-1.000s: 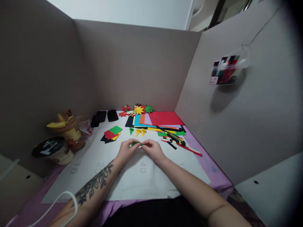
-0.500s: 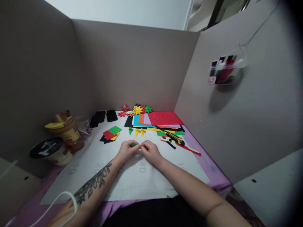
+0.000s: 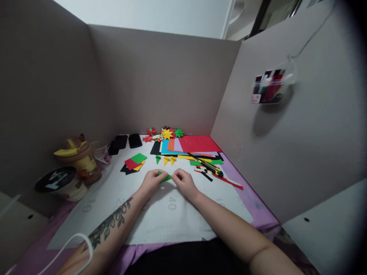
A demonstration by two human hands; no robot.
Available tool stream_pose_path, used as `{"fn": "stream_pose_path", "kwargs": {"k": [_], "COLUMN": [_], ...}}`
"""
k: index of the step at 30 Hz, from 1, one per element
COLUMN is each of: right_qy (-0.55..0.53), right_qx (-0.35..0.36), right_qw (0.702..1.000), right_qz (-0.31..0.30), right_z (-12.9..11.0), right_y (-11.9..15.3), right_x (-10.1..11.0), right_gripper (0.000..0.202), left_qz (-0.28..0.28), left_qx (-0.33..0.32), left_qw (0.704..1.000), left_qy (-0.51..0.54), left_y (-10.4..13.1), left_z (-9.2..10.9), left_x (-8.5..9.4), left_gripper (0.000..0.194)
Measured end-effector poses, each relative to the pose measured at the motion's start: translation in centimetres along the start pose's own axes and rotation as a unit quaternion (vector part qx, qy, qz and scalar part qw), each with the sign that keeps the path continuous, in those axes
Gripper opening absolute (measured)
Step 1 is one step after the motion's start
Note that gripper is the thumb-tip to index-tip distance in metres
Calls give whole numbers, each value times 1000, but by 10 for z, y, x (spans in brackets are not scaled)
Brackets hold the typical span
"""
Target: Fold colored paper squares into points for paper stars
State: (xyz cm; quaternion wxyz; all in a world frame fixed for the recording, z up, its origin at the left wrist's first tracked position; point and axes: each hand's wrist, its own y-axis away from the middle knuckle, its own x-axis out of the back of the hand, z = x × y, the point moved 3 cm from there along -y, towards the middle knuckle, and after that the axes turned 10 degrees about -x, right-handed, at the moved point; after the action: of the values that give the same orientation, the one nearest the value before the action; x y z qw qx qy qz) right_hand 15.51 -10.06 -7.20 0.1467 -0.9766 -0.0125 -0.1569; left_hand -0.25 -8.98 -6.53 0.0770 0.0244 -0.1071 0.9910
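Between my hands is a small piece of green paper (image 3: 165, 177), apparently folded. My left hand (image 3: 152, 181) pinches its left side, and the fingertips of my right hand (image 3: 184, 182) close on its right end. Just beyond them stand a small folded green piece (image 3: 158, 159) and two folded yellow pieces, one (image 3: 166, 160) beside the other (image 3: 172, 160). Left of these lies a spread of paper squares, with a green square (image 3: 139, 158) and a red square (image 3: 132, 164) over yellow and black ones.
Folded paper stars (image 3: 167, 133) sit at the back, beside stacked coloured sheets (image 3: 200, 144). A yellow-black utility knife (image 3: 212, 168) lies among paper strips (image 3: 233, 183) at right. Pots (image 3: 80, 157) stand left; a clear pouch (image 3: 271, 86) hangs on the right partition.
My hands have drawn slightly apart, and more of the green paper shows between them. Things on the table stay in place.
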Motion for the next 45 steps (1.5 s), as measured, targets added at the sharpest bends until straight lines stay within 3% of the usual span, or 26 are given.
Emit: {"fn": "stream_pose_path", "kwargs": {"k": [4, 9, 16, 24, 31, 33, 35, 38, 40, 42, 45], "right_qy": [-38, -16, -25, -71, -187, -210, -235, -269, -287, -301, -315], "right_qx": [23, 75, 76, 13, -110, -133, -160, -193, -207, -216, -224], "right_qw": [999, 996, 996, 997, 976, 968, 958, 941, 932, 924, 916], "right_qz": [-5, -35, -40, -26, -28, -27, -42, -71, -82, -92, -107], "right_z": [2, -3, -4, 6, 9, 13, 17, 19, 18, 16, 13], "right_y": [1, 2, 1, -1, -5, -9, -11, -11, -10, -9, -8], "right_x": [-1, -3, -2, -1, 1, 1, 1, -2, -4, -5, -6], "right_gripper": [2, 10, 11, 9, 7, 9, 12, 15, 17, 19, 22], "left_qz": [12, 23, 23, -20, -65, -85, -120, -157, -158, -156, -135], "left_qx": [8, 16, 36, 84, 76, 42, -50, -222, -286, -305, -267], "left_qw": [999, 997, 991, 984, 988, 991, 991, 948, 916, 903, 922], "left_qy": [35, 72, 129, 158, 121, 96, 18, -164, -235, -260, -245], "left_y": [-1, -2, -2, 0, 1, 2, 2, 3, 4, 4, 3], "left_z": [-2, -5, -6, -8, -1, 6, 15, 24, 24, 21, 15], "left_x": [1, 1, 1, -2, 0, 4, 7, 9, 7, 5, 4], "left_gripper": [29, 39, 28, 18, 23, 33, 39, 39, 35, 30, 26]}}
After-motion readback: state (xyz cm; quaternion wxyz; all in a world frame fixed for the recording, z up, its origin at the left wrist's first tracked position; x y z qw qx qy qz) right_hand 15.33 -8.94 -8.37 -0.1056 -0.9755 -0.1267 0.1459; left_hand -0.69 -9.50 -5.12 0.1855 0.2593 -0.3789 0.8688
